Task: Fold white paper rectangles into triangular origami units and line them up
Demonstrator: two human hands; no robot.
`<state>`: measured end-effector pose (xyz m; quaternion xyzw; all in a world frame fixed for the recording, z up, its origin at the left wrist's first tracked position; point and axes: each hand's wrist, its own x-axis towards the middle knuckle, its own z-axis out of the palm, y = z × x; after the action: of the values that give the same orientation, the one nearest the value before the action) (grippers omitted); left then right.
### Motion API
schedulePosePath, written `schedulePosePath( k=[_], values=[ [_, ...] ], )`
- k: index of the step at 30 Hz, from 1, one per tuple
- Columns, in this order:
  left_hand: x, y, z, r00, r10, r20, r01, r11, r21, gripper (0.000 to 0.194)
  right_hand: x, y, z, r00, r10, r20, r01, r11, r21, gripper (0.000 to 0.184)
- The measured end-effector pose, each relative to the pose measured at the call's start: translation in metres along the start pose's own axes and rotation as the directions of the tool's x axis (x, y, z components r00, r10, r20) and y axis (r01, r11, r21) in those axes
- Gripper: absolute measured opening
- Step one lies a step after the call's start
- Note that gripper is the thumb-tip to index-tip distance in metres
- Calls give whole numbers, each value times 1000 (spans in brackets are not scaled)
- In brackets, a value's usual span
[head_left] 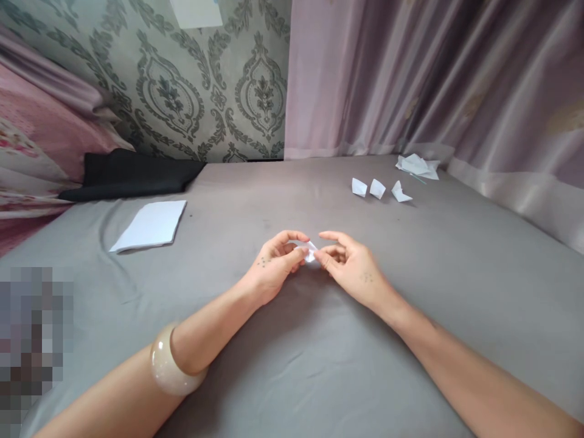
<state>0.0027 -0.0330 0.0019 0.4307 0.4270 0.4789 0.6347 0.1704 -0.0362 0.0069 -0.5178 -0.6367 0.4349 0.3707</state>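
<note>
My left hand (272, 266) and right hand (356, 272) pinch the small folded paper (311, 250) between them, above the gray sheet (292, 359). I'd steady it lightly with my left and press each crease using my right thumb, keeping the corners sharp.

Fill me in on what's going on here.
A person's left hand pinches a small paper piece over the grey sheet. The right hand has its thumb at the piece's edge and its forefinger raised off it. Ahead to the right sit three folded papers in a row, apart from each other, with a loose paper pile just beyond. A paper stack lies to the left, touched by neither hand.
</note>
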Motion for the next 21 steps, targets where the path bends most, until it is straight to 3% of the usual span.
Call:
schedulePosePath(
  k=[1, 3, 6, 8, 10, 12, 14, 16, 21],
  values=[
    [1, 0, -1, 1000, -16, -24, 15, 1000, -23, 21, -1, 0, 0, 989, -144, -35, 138, 981, -134, 39],
    [3, -1, -2, 998, -54, -41, 52, 997, -62, 18, -3, 1, 0, 920, -392, -5, 368, 869, -330, 31],
    [2, -2, -2, 993, -114, -2, 114, 992, -57, 16, -4, 3, 1, 843, -532, 85, 520, 763, -384, 25],
    [0, -1, -2, 993, -121, 7, 121, 991, 54, 19, -3, 5, 1, 848, -521, 101, 518, 772, -369, 23],
    [-3, 1, -2, 999, -38, -26, 44, 959, 280, 27, -1, 6, 1, 872, -480, 95, 481, 807, -343, 20],
    [-5, 3, -3, 990, 130, -52, -82, 839, 538, 30, 0, 6, -1, 895, -441, 63, 436, 839, -325, 17],
    [-7, 5, -3, 959, 282, -23, -190, 701, 687, 21, 1, 6, -2, 911, -410, 42, 400, 856, -329, 17],
    [-8, 4, -3, 933, 358, 45, -276, 629, 727, 19, 2, 7, -4, 916, -398, 47, 390, 858, -336, 18],
    [-7, -1, -1, 903, 388, 186, -383, 529, 758, 17, 1, 5, -2, 923, -375, 84, 381, 864, -329, 26]
  ],
)
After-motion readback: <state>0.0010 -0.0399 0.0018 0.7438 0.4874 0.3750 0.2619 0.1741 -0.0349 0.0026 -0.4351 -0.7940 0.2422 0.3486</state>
